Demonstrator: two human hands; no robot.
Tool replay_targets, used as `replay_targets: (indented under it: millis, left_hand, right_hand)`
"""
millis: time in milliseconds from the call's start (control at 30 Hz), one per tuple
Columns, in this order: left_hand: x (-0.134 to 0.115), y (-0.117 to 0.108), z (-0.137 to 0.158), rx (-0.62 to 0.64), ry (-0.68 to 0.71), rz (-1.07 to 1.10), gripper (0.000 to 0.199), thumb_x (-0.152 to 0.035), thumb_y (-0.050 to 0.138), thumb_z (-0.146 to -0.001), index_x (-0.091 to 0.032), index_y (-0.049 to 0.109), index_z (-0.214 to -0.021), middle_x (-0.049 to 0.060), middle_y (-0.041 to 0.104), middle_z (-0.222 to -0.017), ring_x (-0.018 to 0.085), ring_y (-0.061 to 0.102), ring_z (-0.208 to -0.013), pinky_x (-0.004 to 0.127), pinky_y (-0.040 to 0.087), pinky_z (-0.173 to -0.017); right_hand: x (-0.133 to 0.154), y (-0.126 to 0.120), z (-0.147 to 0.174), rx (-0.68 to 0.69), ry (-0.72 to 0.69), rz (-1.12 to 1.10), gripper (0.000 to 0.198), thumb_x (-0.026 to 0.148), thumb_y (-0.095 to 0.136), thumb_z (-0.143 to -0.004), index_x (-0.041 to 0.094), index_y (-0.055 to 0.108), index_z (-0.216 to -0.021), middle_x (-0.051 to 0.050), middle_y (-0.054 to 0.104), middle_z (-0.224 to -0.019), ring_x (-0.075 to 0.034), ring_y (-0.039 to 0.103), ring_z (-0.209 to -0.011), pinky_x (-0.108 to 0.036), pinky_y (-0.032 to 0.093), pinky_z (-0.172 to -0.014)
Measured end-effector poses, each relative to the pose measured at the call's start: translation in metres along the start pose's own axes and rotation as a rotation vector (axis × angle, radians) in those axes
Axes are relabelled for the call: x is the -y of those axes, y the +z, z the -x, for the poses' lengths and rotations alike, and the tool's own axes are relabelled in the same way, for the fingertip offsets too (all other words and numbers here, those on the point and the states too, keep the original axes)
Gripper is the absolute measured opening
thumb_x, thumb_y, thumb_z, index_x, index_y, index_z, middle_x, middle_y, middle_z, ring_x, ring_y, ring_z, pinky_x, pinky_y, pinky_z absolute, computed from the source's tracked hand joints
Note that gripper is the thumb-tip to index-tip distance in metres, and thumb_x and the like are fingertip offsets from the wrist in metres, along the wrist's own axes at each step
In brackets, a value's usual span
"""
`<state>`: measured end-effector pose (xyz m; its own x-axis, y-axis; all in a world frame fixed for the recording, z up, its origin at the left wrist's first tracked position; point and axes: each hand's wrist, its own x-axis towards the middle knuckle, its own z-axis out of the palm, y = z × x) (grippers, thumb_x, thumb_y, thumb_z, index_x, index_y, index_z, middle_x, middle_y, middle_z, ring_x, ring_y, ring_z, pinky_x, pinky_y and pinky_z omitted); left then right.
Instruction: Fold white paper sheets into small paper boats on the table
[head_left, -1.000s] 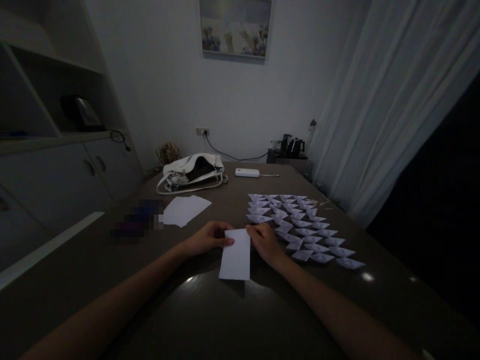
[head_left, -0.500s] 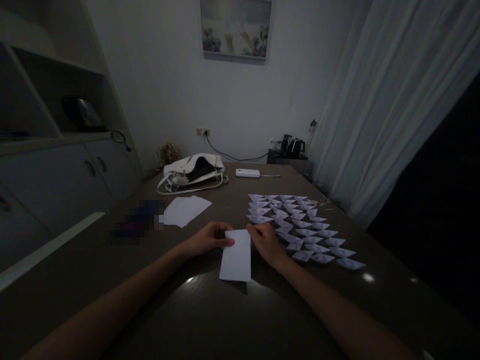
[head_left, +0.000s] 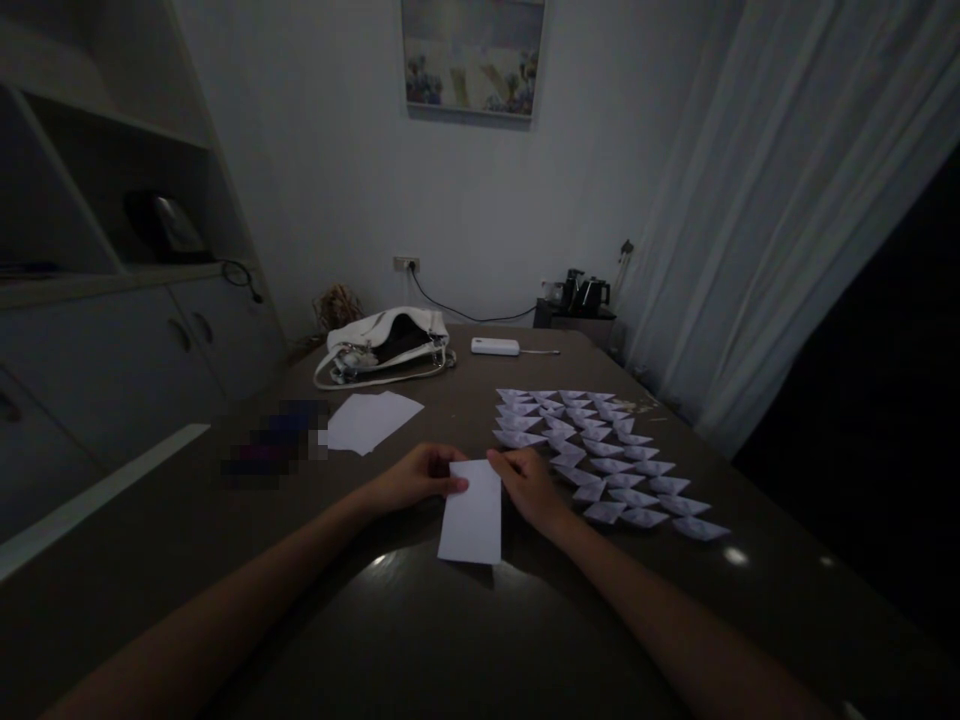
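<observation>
A white rectangular sheet of paper hangs between my hands, its lower edge toward me. My left hand pinches its upper left side, thumb on the front face and fingers behind. At the upper right corner, my right hand grips the paper between thumb and fingers. Right of my hands stand several rows of folded paper boats. Beyond my left hand lies a loose stack of white paper sheets.
A white handbag lies open at the far end of the dark table. Beside it is a white power bank with a short cable. A blurred-out item is left of the sheets. A curtain hangs at right.
My right thumb has slid slightly left along the paper's top edge. The left hand keeps its hold, and the paper has barely moved.
</observation>
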<state>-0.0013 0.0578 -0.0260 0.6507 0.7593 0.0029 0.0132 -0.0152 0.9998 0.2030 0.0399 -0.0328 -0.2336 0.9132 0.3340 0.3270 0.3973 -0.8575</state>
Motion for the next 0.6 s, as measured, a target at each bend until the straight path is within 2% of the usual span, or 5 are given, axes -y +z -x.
replay_targets:
  millis: [233, 400, 600]
  left_hand:
    - [-0.0006, 0.0003, 0.0013, -0.005, 0.009, -0.047, 0.032, -0.028, 0.080, -0.071, -0.010, 0.067, -0.095, 0.006, 0.071, -0.088, 0.016, 0.066, -0.078, 0.027, 0.049, -0.073]
    - [-0.0015, -0.0003, 0.0006, -0.012, -0.003, -0.050, 0.035, -0.030, 0.081, -0.071, -0.011, 0.067, -0.097, 0.006, 0.072, -0.087, 0.017, 0.066, -0.076, 0.026, 0.049, -0.070]
    - [-0.0024, 0.0005, 0.0013, -0.001, 0.001, -0.054, 0.033, -0.029, 0.080, -0.072, -0.011, 0.067, -0.097, 0.005, 0.072, -0.089, 0.016, 0.066, -0.078, 0.027, 0.049, -0.073]
  right_hand:
    - [0.0047, 0.0006, 0.0009, -0.016, 0.024, -0.015, 0.051, 0.057, 0.045, -0.082, 0.022, 0.032, -0.047, 0.004, 0.027, -0.049, -0.009, 0.026, -0.046, -0.025, 0.018, -0.045]
    - [0.0042, 0.0018, 0.0016, 0.075, 0.092, -0.040, 0.056, 0.065, 0.049, -0.079, 0.019, 0.042, -0.047, 0.003, 0.036, -0.048, -0.009, 0.031, -0.045, -0.024, 0.022, -0.043]
    - [-0.0019, 0.0032, 0.0000, 0.067, 0.054, -0.012, 0.061, 0.067, 0.048, -0.081, 0.019, 0.039, -0.045, 0.004, 0.034, -0.045, -0.009, 0.030, -0.045, -0.023, 0.021, -0.042]
